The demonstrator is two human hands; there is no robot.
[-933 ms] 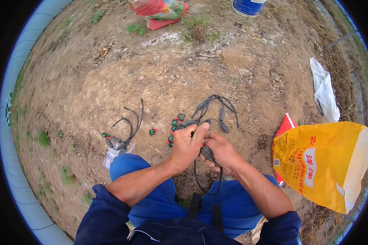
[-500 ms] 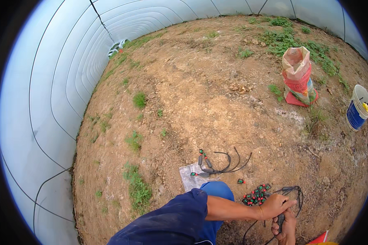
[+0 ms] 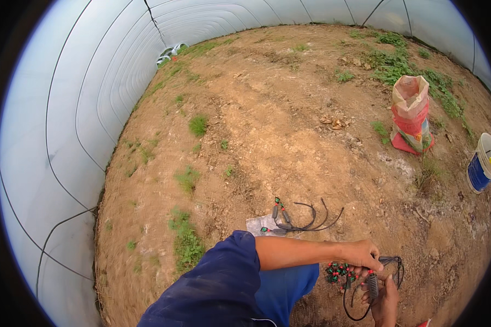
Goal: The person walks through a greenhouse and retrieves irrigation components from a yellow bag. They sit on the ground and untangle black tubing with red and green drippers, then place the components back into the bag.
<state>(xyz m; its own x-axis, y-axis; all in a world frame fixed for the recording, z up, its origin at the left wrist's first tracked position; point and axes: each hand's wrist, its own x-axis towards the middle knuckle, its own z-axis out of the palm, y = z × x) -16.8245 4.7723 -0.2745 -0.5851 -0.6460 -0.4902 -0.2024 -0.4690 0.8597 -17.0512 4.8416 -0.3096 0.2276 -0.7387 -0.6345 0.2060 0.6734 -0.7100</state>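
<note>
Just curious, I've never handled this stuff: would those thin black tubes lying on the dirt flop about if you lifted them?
Probably springy, not limp: the thin black tubes hold open curves on the soil. They look light. The small fittings at one end would likely dangle.

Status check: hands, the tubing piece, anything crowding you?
Left hand and right hand both closed on black dripper tube. Pile of red-green fittings on dirt beside left hand. Spare tubes beyond, apart. Nothing blocking.

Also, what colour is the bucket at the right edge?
The bucket is blue with a white upper band and rim, seen in the head view.
</note>
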